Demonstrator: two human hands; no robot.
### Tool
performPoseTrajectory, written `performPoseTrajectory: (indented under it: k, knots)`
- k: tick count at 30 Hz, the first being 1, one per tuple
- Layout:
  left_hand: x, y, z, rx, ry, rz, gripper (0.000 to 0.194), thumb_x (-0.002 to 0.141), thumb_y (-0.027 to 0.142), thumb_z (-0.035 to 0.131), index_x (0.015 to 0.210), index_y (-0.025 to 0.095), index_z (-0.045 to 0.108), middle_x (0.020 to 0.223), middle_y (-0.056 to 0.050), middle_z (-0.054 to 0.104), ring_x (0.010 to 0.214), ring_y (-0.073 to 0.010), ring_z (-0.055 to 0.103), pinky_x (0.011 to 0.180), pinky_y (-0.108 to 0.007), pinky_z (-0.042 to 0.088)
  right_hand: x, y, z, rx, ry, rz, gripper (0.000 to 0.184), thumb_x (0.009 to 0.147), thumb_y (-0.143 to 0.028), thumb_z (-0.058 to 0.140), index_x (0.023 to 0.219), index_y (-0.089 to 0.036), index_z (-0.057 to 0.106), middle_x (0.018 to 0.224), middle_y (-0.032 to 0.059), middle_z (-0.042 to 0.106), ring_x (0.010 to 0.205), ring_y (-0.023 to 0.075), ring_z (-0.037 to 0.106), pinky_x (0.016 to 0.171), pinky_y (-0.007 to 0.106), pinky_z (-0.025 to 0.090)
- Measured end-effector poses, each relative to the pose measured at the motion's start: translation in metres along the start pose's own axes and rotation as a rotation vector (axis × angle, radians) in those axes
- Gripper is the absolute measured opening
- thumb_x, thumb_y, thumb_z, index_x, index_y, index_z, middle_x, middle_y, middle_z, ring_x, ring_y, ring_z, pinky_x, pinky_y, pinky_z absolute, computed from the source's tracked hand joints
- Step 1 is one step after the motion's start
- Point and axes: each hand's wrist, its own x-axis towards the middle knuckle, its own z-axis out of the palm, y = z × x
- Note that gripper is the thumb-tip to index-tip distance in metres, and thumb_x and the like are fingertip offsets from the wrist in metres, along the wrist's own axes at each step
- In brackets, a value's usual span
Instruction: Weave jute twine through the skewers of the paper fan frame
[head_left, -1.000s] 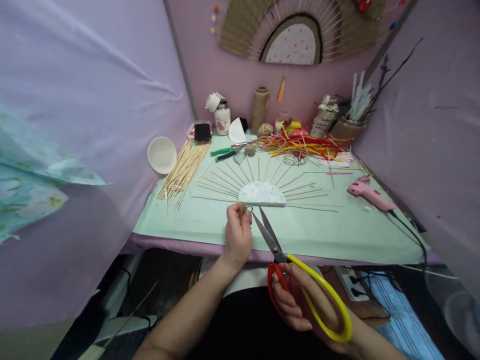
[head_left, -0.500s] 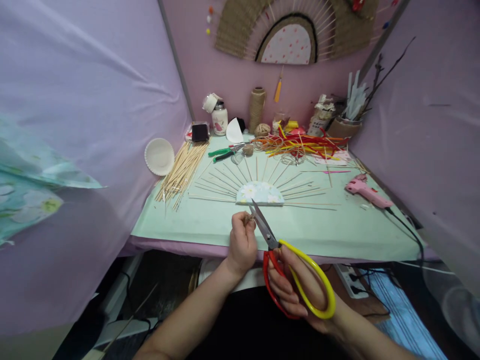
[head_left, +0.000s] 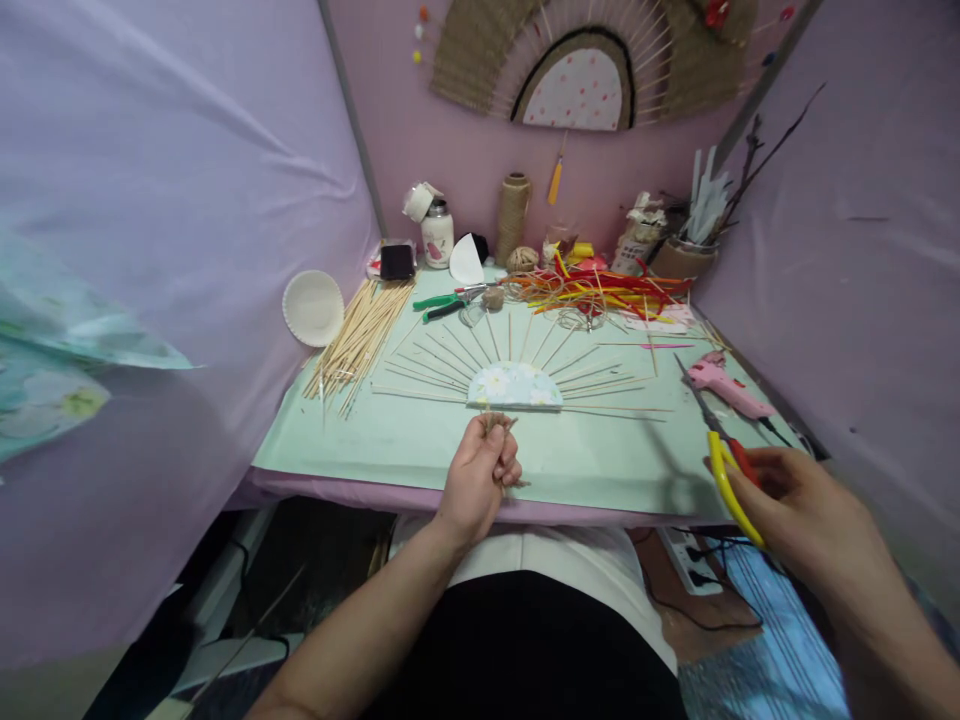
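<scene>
My left hand (head_left: 478, 468) is closed around a small bunch of brown twine (head_left: 498, 421), with frayed ends poking out between the fingers, just in front of the fan frame. That frame has a half-round floral fabric base (head_left: 515, 386) lying flat, with thin sticks (head_left: 435, 362) spreading out from it. Out to the right, my right hand (head_left: 784, 500) grips scissors (head_left: 718, 436) with red and yellow handles. Their blades look closed and point away from me, beside the pink glue gun (head_left: 729, 388).
A pile of bamboo sticks (head_left: 360, 340) and green-handled pliers (head_left: 442, 304) lie at the left. Red, orange and yellow strips (head_left: 622, 294) heap at the back, near a twine spool (head_left: 514, 220). The glue gun's cord runs off the right edge above a power strip (head_left: 688, 562).
My right hand has carried the scissors away from the left hand to the right side of the table, and their blades have closed. My left hand still holds the twine.
</scene>
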Motion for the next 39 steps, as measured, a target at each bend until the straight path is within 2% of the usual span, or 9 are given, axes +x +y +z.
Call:
performPoseTrajectory:
  k: [3, 6, 11, 15, 18, 22, 26, 32, 39]
  knots:
    - [-0.002, 0.004, 0.003, -0.003, -0.049, -0.077, 0.024, 0.080, 0.027, 0.066, 0.095, 0.016, 0.050, 0.070, 0.005, 0.039, 0.053, -0.0036, 0.028, 0.051, -0.018, 0.028, 0.013, 0.026, -0.004, -0.267, -0.052, 0.164, 0.037, 0.067, -0.059, 0.049, 0.078, -0.024, 0.051, 0.082, 0.0139, 0.069, 0.078, 0.0351, 0.066, 0.064, 0.040, 0.046]
    - [-0.004, 0.004, 0.005, 0.028, -0.064, -0.115, 0.024, 0.076, 0.020, 0.069, 0.093, 0.016, 0.052, 0.077, 0.004, 0.042, 0.054, -0.0025, 0.031, 0.051, -0.018, 0.028, 0.018, 0.033, 0.001, -0.393, -0.120, 0.138, 0.038, 0.073, -0.059, 0.045, 0.079, -0.022, 0.052, 0.078, 0.0143, 0.068, 0.078, 0.0353, 0.066, 0.063, 0.038, 0.045]
    - [-0.002, 0.007, 0.006, 0.055, -0.066, -0.154, 0.021, 0.073, 0.017, 0.069, 0.086, 0.015, 0.052, 0.076, 0.004, 0.043, 0.051, -0.0015, 0.030, 0.048, -0.019, 0.025, 0.036, 0.022, 0.019, -0.484, -0.149, -0.066, 0.036, 0.083, -0.048, 0.045, 0.076, -0.016, 0.059, 0.069, 0.0162, 0.065, 0.069, 0.0307, 0.064, 0.059, 0.035, 0.042]
    - [0.004, 0.015, 0.003, 0.068, -0.111, -0.173, 0.016, 0.079, 0.024, 0.065, 0.084, 0.014, 0.054, 0.063, 0.007, 0.036, 0.048, -0.0020, 0.021, 0.047, -0.018, 0.021, 0.049, 0.011, 0.026, -0.592, 0.071, -0.342, 0.035, 0.087, -0.037, 0.045, 0.084, -0.008, 0.065, 0.080, 0.0251, 0.066, 0.078, 0.0338, 0.064, 0.068, 0.041, 0.044]
    - [0.007, 0.020, -0.001, 0.076, -0.184, -0.203, 0.015, 0.083, 0.027, 0.061, 0.085, 0.013, 0.055, 0.054, 0.009, 0.025, 0.047, -0.0035, 0.017, 0.047, -0.018, 0.019, 0.039, -0.015, 0.025, -0.305, 0.199, -0.594, 0.036, 0.088, -0.039, 0.046, 0.097, -0.010, 0.065, 0.096, 0.0225, 0.067, 0.096, 0.0336, 0.062, 0.082, 0.047, 0.046]
    - [0.005, 0.025, -0.005, 0.072, -0.308, -0.308, 0.017, 0.086, 0.030, 0.057, 0.083, 0.014, 0.053, 0.055, 0.008, 0.027, 0.048, -0.0040, 0.019, 0.048, -0.018, 0.021, 0.007, -0.075, 0.029, 0.315, -0.312, -0.800, 0.040, 0.086, -0.041, 0.056, 0.122, -0.024, 0.058, 0.115, 0.0103, 0.065, 0.101, 0.0238, 0.062, 0.085, 0.040, 0.051]
    - [0.000, 0.031, -0.010, 0.063, -0.444, -0.477, 0.018, 0.087, 0.031, 0.056, 0.081, 0.015, 0.051, 0.057, 0.007, 0.030, 0.048, -0.0040, 0.019, 0.049, -0.018, 0.022, -0.008, -0.121, 0.039, 0.560, -0.731, -0.882, 0.055, 0.083, -0.037, 0.065, 0.135, -0.031, 0.049, 0.124, 0.0064, 0.061, 0.105, 0.0202, 0.060, 0.086, 0.035, 0.052]
    - [-0.002, 0.037, -0.018, 0.041, -0.452, -0.579, 0.018, 0.082, 0.027, 0.063, 0.080, 0.015, 0.049, 0.064, 0.006, 0.032, 0.050, -0.0036, 0.020, 0.048, -0.017, 0.019, -0.003, -0.142, 0.048, 0.596, -0.840, -0.989, 0.025, 0.084, -0.029, 0.064, 0.109, -0.024, 0.068, 0.100, 0.0046, 0.066, 0.088, 0.0147, 0.061, 0.081, 0.030, 0.050]
    - [0.005, 0.038, -0.017, -0.040, -0.424, -0.534, 0.019, 0.087, 0.031, 0.050, 0.080, 0.013, 0.053, 0.057, 0.006, 0.031, 0.048, -0.0049, 0.019, 0.048, -0.017, 0.023, 0.001, -0.144, 0.055, 0.683, -0.710, -0.982, 0.009, 0.086, -0.024, 0.062, 0.088, -0.021, 0.071, 0.084, 0.0031, 0.066, 0.079, 0.0137, 0.062, 0.074, 0.027, 0.049]
